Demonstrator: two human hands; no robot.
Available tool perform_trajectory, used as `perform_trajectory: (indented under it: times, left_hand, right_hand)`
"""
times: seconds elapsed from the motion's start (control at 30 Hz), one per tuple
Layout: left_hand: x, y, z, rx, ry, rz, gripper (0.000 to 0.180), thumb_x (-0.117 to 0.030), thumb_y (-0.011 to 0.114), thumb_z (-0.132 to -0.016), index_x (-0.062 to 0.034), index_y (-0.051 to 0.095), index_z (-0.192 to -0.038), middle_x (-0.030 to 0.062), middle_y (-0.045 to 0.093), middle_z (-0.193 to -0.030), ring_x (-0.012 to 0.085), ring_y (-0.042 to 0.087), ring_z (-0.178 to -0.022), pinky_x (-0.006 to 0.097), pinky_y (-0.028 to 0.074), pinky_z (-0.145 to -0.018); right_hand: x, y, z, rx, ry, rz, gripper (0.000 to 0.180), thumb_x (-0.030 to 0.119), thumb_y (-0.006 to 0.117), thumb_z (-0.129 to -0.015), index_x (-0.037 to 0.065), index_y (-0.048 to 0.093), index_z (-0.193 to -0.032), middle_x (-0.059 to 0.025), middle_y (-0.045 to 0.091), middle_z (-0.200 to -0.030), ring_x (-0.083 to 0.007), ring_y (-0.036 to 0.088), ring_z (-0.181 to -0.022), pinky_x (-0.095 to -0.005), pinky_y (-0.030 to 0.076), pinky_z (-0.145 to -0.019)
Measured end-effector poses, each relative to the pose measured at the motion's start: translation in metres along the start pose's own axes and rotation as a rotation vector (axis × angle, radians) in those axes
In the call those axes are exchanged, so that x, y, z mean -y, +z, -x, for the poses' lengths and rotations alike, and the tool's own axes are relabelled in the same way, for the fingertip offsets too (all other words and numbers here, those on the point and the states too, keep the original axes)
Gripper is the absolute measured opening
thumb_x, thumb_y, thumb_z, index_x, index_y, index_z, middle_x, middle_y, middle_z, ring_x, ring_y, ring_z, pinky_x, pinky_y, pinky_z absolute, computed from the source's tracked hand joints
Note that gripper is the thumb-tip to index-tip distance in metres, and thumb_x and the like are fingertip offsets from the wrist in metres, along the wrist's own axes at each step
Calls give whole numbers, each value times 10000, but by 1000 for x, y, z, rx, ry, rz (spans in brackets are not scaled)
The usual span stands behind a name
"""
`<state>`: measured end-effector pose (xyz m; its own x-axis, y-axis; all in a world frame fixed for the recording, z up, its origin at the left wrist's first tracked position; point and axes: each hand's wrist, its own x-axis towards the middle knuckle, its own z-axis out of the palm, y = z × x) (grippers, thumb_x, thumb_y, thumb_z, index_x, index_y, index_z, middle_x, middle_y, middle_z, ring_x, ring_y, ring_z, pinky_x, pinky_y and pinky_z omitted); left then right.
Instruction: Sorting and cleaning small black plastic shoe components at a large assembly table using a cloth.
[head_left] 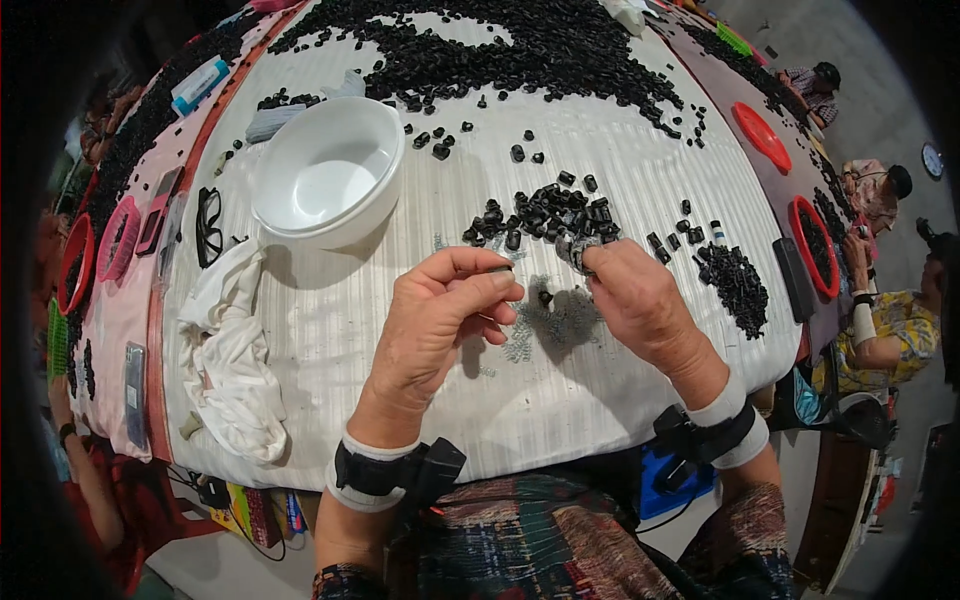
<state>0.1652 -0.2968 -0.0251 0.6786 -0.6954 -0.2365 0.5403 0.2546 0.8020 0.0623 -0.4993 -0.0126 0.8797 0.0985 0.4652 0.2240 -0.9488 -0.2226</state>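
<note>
The left hand (440,310) has its grip lightly pinched: thumb and index finger close on 1 small dark piece (503,268), of which only a short end is visible, while the other fingers are loosely curled. The right hand (645,305) has its fingers bent in, and its grip seems closed on 1 shiny grey piece (572,252), in front of the heap of black parts (565,210); most of this piece is hidden by the fingers or mixed with the dark behind, so I cannot tell its exact form. The 2 hands are apart, above the worktop (340,350). Below and between them lie many pale coils, which look like springs (517,342). I judge that the dark piece is very light and stiff, probably hard plastic, and rather smooth, so it can turn or jump out if it is pressed at its edge. It is better to hold it by its sides, near the middle, with the soft pads of 2 fingers and only little force. The black parts should handle in the same way; they are short and look rounded, so they may roll, and 1 part taken from the border of the heap is easier than from the middle. The springs should be light and elastic; they can hook into each other, and strong squeezing could bend them, therefore it is good to lift each by its 2 ends or gently around its body.
</note>
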Motion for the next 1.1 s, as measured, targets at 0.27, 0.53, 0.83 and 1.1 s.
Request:
perform_trajectory:
  times: [0.27, 0.53, 0.83, 1.1]
  left_hand:
    - [3, -1, 0, -13, 45, -99, 165, -81, 637, -865, -5, 623, -1011, 93, 662, -820, 94, 617, -639, 215, 523, -529]
    - [0, 2, 2, -41, 11, -122, 187, -71, 633, -863, 0, 613, -1034, 115, 673, -857, 108, 644, -663, 215, 530, -544]
    - [1, 9, 2, -39, 10, -62, 196, -72, 619, -889, 11, 602, -1065, 127, 673, -913, 117, 656, -687, 200, 533, -546]
    - [6, 2, 2, -35, 70, -135, 214, -104, 693, -844, 18, 633, -1010, 46, 641, -774, 82, 616, -663, 185, 504, -539]
  right_hand:
    - [1, 15, 11, 27, -20, -46, 264, -73, 580, -716, 28, 576, -960, -89, 527, -761, -263, 550, -729, -358, 488, -640]
    - [-2, 13, -1, 53, 161, -112, 252, -76, 558, -743, 22, 569, -975, -121, 545, -806, -296, 580, -761, -385, 503, -661]
    - [-4, 12, 4, -40, 54, 42, 236, -75, 579, -714, 13, 580, -933, -107, 544, -751, -278, 562, -723, -374, 479, -627]
    - [-4, 30, -1, 85, 75, 151, 263, -41, 580, -708, 48, 577, -955, -79, 528, -755, -258, 545, -725, -379, 463, -650]
